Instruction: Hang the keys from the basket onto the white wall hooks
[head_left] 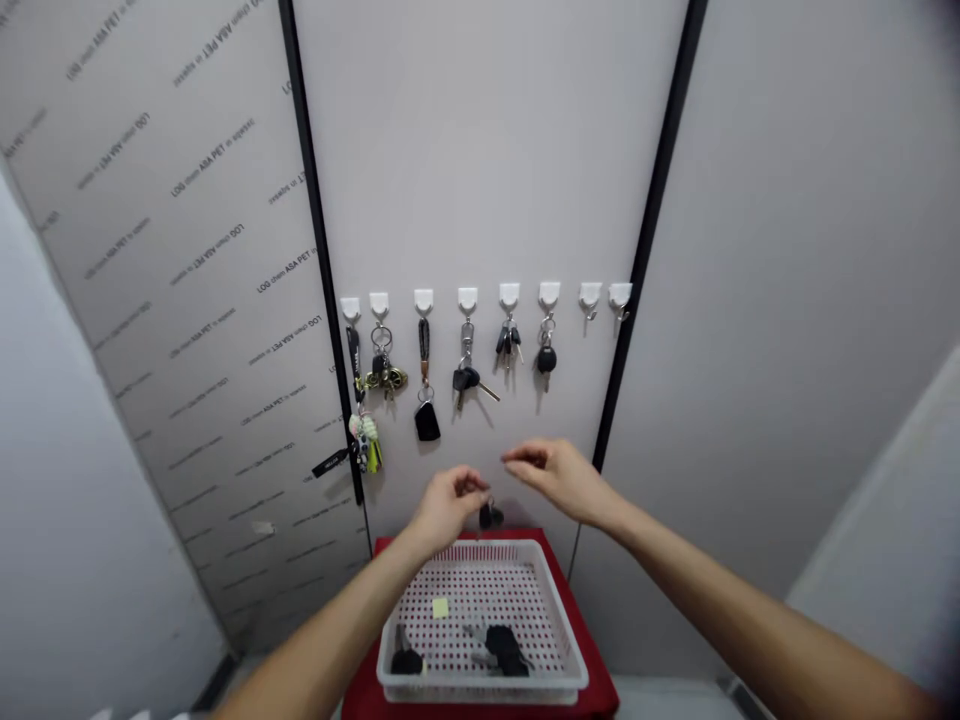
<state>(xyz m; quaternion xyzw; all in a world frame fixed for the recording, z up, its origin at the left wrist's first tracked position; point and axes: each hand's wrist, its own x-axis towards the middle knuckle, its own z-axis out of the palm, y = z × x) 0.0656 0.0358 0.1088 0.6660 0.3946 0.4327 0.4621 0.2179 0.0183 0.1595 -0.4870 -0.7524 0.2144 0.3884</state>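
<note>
My left hand (450, 505) is closed in a pinch, and a small bunch of dark keys (491, 515) hangs from its fingertips above the far rim of the basket. Just right of it and a little higher, my right hand (551, 470) is held palm down, thumb and fingers apart, with nothing visible in it. Below both hands stands a white plastic basket (555, 610) with a perforated bottom. Inside lie black keys (506, 648) near the middle front, another dark key (406, 658) at the front left, and a small yellow paper square (440, 608).
A row of white hooks (468, 299) runs across the grey wall panel (487, 150). Several carry key bunches, including a black fob on a braided strap (427, 420) and colourful charms (366, 440) at far left. A red-covered stand (592, 680) supports the basket.
</note>
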